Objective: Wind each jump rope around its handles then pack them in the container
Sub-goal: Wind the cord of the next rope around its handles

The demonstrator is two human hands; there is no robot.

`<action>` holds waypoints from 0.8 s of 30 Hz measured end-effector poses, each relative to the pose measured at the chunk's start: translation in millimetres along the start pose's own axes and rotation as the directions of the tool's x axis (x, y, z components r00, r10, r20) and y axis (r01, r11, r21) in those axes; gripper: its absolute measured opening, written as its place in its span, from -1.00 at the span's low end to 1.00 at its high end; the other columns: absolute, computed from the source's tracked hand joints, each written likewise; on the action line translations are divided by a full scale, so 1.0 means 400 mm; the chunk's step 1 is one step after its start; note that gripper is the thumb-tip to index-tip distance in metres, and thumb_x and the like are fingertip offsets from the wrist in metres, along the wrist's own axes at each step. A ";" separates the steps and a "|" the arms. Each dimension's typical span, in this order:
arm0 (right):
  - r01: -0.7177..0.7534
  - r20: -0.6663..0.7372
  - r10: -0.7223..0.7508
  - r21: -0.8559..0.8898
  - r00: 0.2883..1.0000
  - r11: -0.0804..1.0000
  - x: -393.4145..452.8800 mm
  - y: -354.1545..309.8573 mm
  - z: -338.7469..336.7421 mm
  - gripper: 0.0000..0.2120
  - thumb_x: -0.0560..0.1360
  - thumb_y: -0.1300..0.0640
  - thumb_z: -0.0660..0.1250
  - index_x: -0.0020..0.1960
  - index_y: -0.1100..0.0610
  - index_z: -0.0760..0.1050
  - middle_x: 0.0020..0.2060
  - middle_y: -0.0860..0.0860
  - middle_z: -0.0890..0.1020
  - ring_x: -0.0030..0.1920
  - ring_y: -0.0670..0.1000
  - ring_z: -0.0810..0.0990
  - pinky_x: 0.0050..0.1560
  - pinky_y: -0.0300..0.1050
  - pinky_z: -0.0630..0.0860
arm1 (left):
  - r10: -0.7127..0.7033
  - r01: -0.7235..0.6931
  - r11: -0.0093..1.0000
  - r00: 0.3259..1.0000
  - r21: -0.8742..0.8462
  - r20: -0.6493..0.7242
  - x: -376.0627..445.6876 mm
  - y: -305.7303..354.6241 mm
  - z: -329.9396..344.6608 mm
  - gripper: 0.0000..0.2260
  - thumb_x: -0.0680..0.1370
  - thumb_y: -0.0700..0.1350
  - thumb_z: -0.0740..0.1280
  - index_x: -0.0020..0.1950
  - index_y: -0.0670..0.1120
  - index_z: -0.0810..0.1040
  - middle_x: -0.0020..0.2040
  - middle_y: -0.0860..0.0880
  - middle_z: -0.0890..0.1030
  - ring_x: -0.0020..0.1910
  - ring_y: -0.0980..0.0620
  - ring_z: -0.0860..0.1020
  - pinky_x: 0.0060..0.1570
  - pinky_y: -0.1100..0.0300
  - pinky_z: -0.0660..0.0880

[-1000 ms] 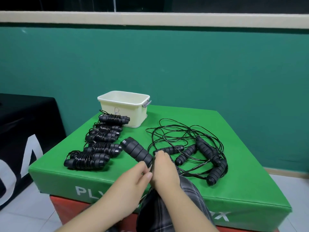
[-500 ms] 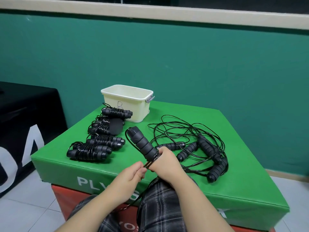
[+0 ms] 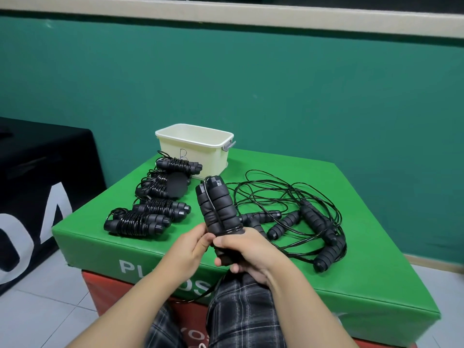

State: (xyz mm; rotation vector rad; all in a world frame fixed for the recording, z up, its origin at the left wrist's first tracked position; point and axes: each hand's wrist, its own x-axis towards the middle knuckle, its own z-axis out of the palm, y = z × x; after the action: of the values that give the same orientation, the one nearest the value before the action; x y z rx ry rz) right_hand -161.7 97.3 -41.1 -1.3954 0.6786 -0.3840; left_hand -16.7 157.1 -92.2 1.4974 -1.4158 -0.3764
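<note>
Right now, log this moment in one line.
right hand grips paired black foam handles | left hand pinches black cord | cream plastic container unpacked

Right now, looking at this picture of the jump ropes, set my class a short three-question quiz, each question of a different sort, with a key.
1. True or false: the cream container already has wound ropes inside.
2. Which hand grips the paired handles at their lower end? A) left B) right
3. Fill in: the loose ropes lie on the ______ side of the green box.

Key
1. False as far as the picture shows: the wound bundles lie on the box in front of it; its floor is hidden.
2. B, the right hand; the left hand touches beside it.
3. right
</note>
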 end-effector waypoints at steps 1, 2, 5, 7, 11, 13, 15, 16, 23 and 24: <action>-0.003 0.004 0.003 0.015 1.000 1.000 0.001 0.002 0.001 -0.95 0.50 0.22 0.34 -0.05 0.11 0.56 -0.43 -0.05 0.56 -0.36 -0.01 0.58 -0.56 -0.32 0.28 | -0.008 0.008 1.000 1.000 -0.017 -0.008 0.000 -0.006 0.001 -0.30 0.33 0.57 -0.04 -0.13 0.00 0.51 -0.35 0.09 0.51 -0.38 0.17 0.40 -0.31 0.23 0.34; -0.003 0.004 0.003 0.034 1.000 0.999 0.000 0.002 0.001 -0.95 0.50 0.18 0.35 -0.05 0.12 0.56 -0.42 -0.04 0.56 -0.35 -0.01 0.59 -0.56 -0.32 0.28 | -0.016 0.015 0.999 1.000 -0.035 -0.009 0.000 -0.007 0.001 -0.20 0.33 0.57 -0.03 -0.13 -0.13 0.54 -0.34 0.00 0.51 -0.37 0.12 0.40 -0.29 0.16 0.36; 0.022 -0.023 -0.020 0.116 1.000 0.993 -0.002 0.002 -0.001 -0.85 0.51 0.08 0.36 -0.01 0.16 0.57 -0.31 0.03 0.64 -0.34 0.04 0.64 -0.56 -0.31 0.36 | -0.038 0.033 0.995 0.998 -0.098 -0.046 -0.004 0.015 0.003 -0.23 0.33 0.53 0.05 -0.22 -0.20 0.53 -0.41 0.05 0.49 -0.42 0.18 0.38 -0.36 0.28 0.31; 0.069 -0.089 -0.060 0.109 0.994 0.992 -0.002 0.007 0.006 -0.79 0.48 0.06 0.41 0.00 0.19 0.55 -0.27 0.06 0.68 -0.33 0.07 0.65 -0.55 -0.27 0.43 | -0.063 0.049 0.989 0.993 -0.140 -0.095 -0.014 0.030 0.002 -0.38 0.30 0.49 0.13 -0.32 -0.09 0.46 -0.53 0.13 0.40 -0.50 0.22 0.32 -0.45 0.37 0.21; 0.238 -0.402 -0.264 -0.115 0.876 0.964 0.018 0.038 0.029 -0.56 0.24 -0.12 0.54 -0.07 0.03 0.40 -0.28 -0.06 0.60 -0.28 -0.04 0.57 -0.24 -0.04 0.55 | -0.097 0.085 0.993 0.984 -0.084 -0.151 -0.051 0.028 -0.014 -0.54 0.38 0.34 0.21 -0.47 0.00 0.33 -0.54 0.11 0.27 -0.51 0.18 0.25 -0.47 0.31 0.14; 0.290 -0.454 -0.437 -0.358 0.776 0.888 0.015 0.056 0.036 -0.65 0.35 -0.14 0.48 -0.09 -0.04 0.35 -0.16 -0.10 0.54 -0.14 -0.15 0.50 -0.08 -0.29 0.44 | -0.092 0.093 0.996 0.988 0.009 -0.127 -0.063 0.026 -0.025 -0.52 0.48 0.28 0.27 -0.45 -0.01 0.27 -0.53 0.09 0.25 -0.52 0.16 0.26 -0.47 0.28 0.14; 0.288 -0.416 -0.555 -0.549 0.720 0.785 0.003 0.063 0.044 -0.79 0.48 -0.07 0.37 -0.08 -0.05 0.34 -0.08 -0.09 0.49 -0.06 -0.22 0.42 -0.08 -0.43 0.32 | -0.090 0.101 0.991 0.989 0.087 -0.117 -0.072 0.028 -0.028 -0.55 0.49 0.25 0.21 -0.44 -0.02 0.24 -0.52 0.05 0.25 -0.56 0.13 0.30 -0.49 0.27 0.14; 0.277 -0.388 -0.578 -0.603 0.718 0.748 0.001 0.063 0.046 -0.82 0.52 -0.06 0.32 -0.04 -0.03 0.34 -0.05 -0.09 0.47 -0.06 -0.20 0.39 -0.08 -0.43 0.30 | -0.094 0.108 0.989 0.987 0.103 -0.132 -0.074 0.030 -0.026 -0.54 0.49 0.26 0.20 -0.44 -0.03 0.25 -0.53 0.05 0.25 -0.56 0.12 0.30 -0.49 0.26 0.15; 0.207 -0.181 -0.496 -0.750 0.849 0.628 -0.003 0.076 0.061 -0.41 0.51 -0.20 0.24 0.42 0.05 0.20 0.30 -0.10 0.37 0.33 -0.11 0.32 0.28 -0.21 0.30 | -0.107 0.167 0.970 0.948 0.180 -0.299 -0.069 0.042 -0.037 -0.46 0.50 0.28 0.21 -0.39 -0.18 0.44 -0.54 -0.01 0.31 -0.52 0.07 0.33 -0.47 0.19 0.21; 0.206 -0.172 -0.493 -0.757 0.853 0.620 -0.001 0.077 0.060 -0.37 0.50 -0.21 0.28 0.43 0.05 0.18 0.33 -0.10 0.36 0.36 -0.10 0.30 0.30 -0.21 0.28 | -0.077 0.141 0.968 0.954 0.208 -0.291 -0.068 0.037 -0.043 -0.43 0.49 0.34 0.18 -0.38 -0.14 0.47 -0.52 -0.02 0.38 -0.48 0.06 0.36 -0.42 0.14 0.28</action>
State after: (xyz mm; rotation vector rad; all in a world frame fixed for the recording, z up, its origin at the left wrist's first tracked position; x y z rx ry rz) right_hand -151.0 121.0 -70.4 -2.2786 0.9107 -0.7708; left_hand -19.2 191.4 -83.4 1.7435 -1.1810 -0.0632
